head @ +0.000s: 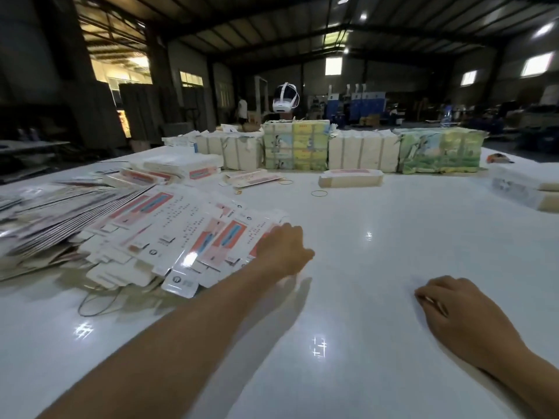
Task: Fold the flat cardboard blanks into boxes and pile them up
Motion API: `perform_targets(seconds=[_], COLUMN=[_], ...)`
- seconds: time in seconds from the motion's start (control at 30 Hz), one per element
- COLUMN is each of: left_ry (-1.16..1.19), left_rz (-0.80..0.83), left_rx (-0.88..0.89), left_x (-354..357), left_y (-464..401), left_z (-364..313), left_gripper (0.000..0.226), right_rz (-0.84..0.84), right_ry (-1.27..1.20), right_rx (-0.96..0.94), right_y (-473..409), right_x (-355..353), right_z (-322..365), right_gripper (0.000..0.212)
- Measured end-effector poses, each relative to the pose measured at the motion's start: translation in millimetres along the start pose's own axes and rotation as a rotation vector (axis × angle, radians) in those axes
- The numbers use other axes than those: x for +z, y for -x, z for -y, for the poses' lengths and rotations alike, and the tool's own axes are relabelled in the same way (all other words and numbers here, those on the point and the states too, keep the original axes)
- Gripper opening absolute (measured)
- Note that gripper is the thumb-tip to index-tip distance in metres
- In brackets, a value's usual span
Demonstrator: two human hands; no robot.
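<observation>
A loose heap of flat printed cardboard blanks (169, 237), white with red and blue panels, spreads over the left part of the glossy white table (378, 237). My left hand (282, 252) reaches across to the heap's right edge, its fingers on the top blank; whether they grip it is hidden by the back of the hand. My right hand (459, 309) rests on the bare table at the lower right, fingers loosely curled and holding nothing. Folded boxes (181, 166) lie piled at the back left, and one folded box (351, 177) lies alone mid-table.
Wrapped bundles of stock (332, 146) form a row along the far side. More boxes (526, 189) sit at the right edge. Rubber bands (319, 193) lie on the table, one (96, 300) near the heap. A person wearing a headset (286, 99) stands behind the bundles.
</observation>
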State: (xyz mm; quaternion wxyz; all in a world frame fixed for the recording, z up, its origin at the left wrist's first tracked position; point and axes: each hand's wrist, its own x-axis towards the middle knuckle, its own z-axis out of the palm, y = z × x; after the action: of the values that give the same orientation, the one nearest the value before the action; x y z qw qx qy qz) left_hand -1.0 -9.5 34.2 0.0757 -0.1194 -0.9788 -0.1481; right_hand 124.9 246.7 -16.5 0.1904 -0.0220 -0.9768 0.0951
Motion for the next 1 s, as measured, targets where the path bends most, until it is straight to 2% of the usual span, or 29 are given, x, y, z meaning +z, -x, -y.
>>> perform_targets(seconds=[0.1, 0.17, 0.33, 0.43, 0.6, 0.7, 0.77, 0.83, 0.9, 0.97, 1.0], left_ry=[-0.085, -0.17, -0.19, -0.153, 0.107, 0.295, 0.418, 0.477, 0.47, 0.486, 0.517], left_rz=[0.047, 0.098, 0.246, 0.255, 0.093, 0.01, 0.037, 0.11, 0.208, 0.259, 0.26], left_rx=[-0.368, -0.483, -0.546, -0.572, -0.525, -0.379, -0.239, -0.091, 0.054, 0.158, 0.192], left_x=[-13.8, -12.3, -8.1, -6.1, -5.8, -11.1, -15.1, -16.8, -15.7, -11.6, -9.0], left_y=[-29.0, -40.5, -69.9, -76.5, -73.3, -64.1, -50.8, -30.3, -6.6, 15.7, 25.6], left_z=[46.0, 66.3, 73.7, 76.7, 69.8, 52.4, 27.4, -3.5, -30.6, -49.0, -55.0], left_gripper=[0.067, 0.085, 0.096, 0.095, 0.094, 0.059, 0.039, 0.032, 0.026, 0.02, 0.016], right_rz=[-0.017, -0.009, 0.005, -0.014, -0.021, -0.021, 0.004, 0.021, -0.05, -0.115, -0.092], right_ry=[-0.021, -0.027, -0.033, -0.042, -0.039, -0.017, 0.006, -0.001, -0.302, -0.897, -1.164], right_rx=[0.014, 0.027, 0.023, 0.029, 0.03, 0.014, 0.015, 0.027, 0.155, 0.423, 0.558], right_y=[-0.2, -0.3, -1.2, -0.7, -1.2, -1.0, -2.6, -4.6, -5.0, -6.8, -7.3], right_x=[-0.5, -0.8, -0.8, -0.8, 2.0, 2.6, 4.5, 6.2, -0.8, -14.8, -22.8], right_z=[2.3, 3.4, 2.0, 2.2, 2.0, 1.4, -1.4, -3.0, -1.1, 0.5, 0.8], right_gripper=[0.02, 0.019, 0.015, 0.012, 0.013, 0.017, 0.021, 0.026, 0.03, 0.029, 0.029])
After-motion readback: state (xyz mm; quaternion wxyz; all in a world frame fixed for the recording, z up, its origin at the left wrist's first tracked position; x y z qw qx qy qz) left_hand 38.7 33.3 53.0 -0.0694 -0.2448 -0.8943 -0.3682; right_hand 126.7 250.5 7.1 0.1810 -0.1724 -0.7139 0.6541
